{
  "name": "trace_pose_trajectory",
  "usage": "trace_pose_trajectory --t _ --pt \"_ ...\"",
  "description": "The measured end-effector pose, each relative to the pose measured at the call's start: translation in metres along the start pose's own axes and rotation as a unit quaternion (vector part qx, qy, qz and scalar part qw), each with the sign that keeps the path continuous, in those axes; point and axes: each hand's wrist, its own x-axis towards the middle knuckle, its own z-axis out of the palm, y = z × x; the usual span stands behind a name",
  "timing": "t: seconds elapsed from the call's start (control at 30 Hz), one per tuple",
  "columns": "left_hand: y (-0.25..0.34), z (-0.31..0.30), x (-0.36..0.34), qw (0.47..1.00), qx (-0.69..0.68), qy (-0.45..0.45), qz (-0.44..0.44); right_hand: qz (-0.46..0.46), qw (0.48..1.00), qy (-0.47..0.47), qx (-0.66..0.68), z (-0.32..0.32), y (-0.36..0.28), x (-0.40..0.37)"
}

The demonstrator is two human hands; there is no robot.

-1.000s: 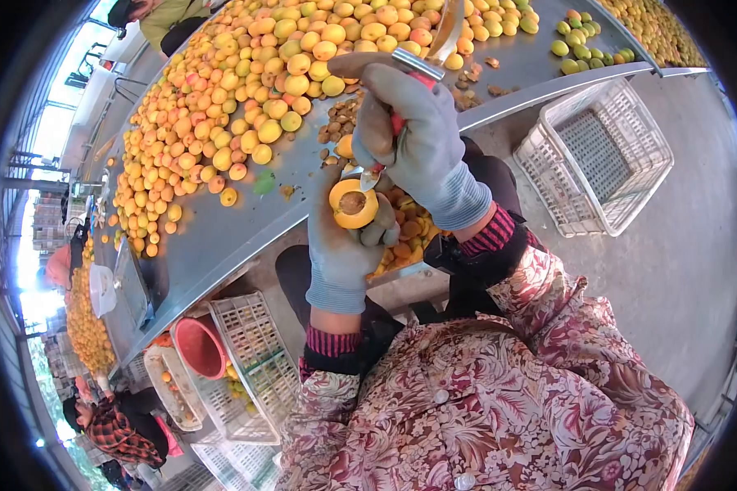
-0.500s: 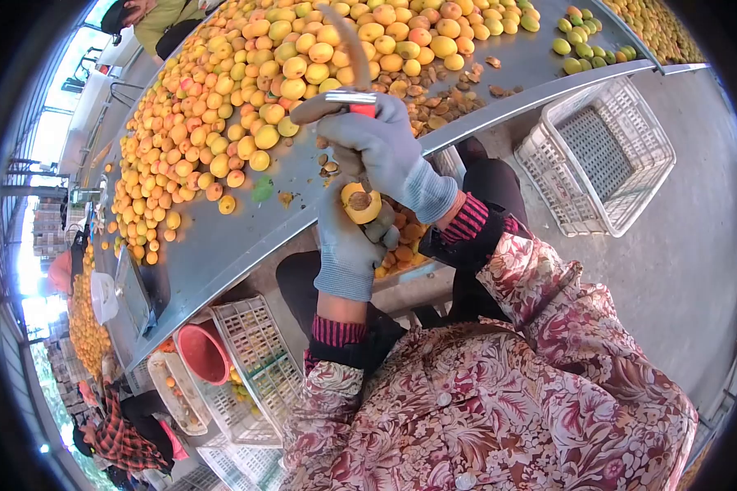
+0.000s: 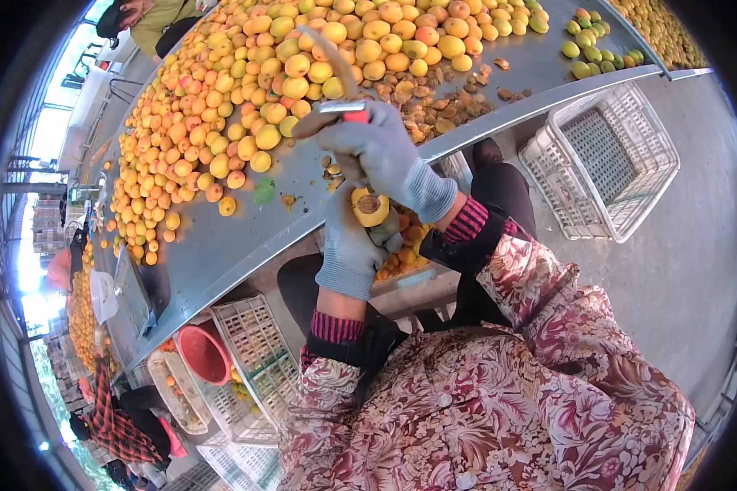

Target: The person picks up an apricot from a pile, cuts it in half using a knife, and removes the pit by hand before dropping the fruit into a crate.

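My left hand (image 3: 346,255), in a grey glove, is closed around a cut apricot (image 3: 372,218), its flesh facing up and the brown pit (image 3: 368,202) showing in the middle. Just above it, my gloved right hand (image 3: 391,159) grips a red-handled tool (image 3: 355,116) with a metal section. A long, curved brownish piece rises from the tool over the fruit pile, and a shorter dark piece points left. The right fingertips are close over the apricot. Below the hands, cut apricot pieces (image 3: 409,255) lie in a container between my knees, partly hidden by the left hand.
Whole apricots (image 3: 213,139) heap across the metal table (image 3: 246,237), with pits and scraps (image 3: 442,110) near its edge. Greener fruits (image 3: 590,53) sit at right. A white crate (image 3: 606,164) stands on the floor right; a red bucket (image 3: 205,353) and crates stand left. Other people are at left.
My right hand and the tool have dropped slightly toward the left hand. The cut apricot has shifted a little right and down, its face turned slightly. The view has moved a little.
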Motion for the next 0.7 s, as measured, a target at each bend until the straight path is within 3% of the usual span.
trace_pose_trajectory --t 0.07,0.13,0.17,0.27,0.33,0.4,0.47,0.53,0.7 --pt "0.005 0.000 0.002 0.999 -0.035 0.008 -0.029 -0.013 1.000 -0.023 -0.009 0.002 -0.002 0.001" --pt "0.014 0.002 0.002 0.999 -0.029 0.018 -0.012 -0.011 1.000 0.006 0.024 0.001 -0.005 0.006" --pt "0.020 0.004 0.003 0.999 -0.027 0.018 -0.010 -0.053 0.996 0.069 0.032 -0.002 -0.004 0.013" --pt "0.036 0.012 0.012 0.999 -0.001 -0.021 0.029 -0.080 0.988 0.097 0.094 -0.004 -0.013 0.022" --pt "0.038 0.017 0.022 0.996 -0.021 -0.014 0.083 -0.076 0.989 0.106 0.064 -0.005 -0.017 0.020" --pt "0.041 0.021 0.026 0.996 -0.012 -0.013 0.083 -0.022 0.986 0.090 0.138 -0.016 -0.010 0.028" --pt "0.042 0.020 0.029 0.996 -0.009 -0.008 0.084 -0.025 0.980 0.105 0.170 -0.023 -0.001 0.036" --pt "0.044 0.014 0.032 0.986 0.119 -0.053 0.109 0.024 0.962 0.153 0.224 -0.030 0.005 0.043" --pt "0.047 0.013 0.047 0.991 0.099 -0.061 0.070 0.055 0.943 0.137 0.300 -0.054 0.021 0.058"
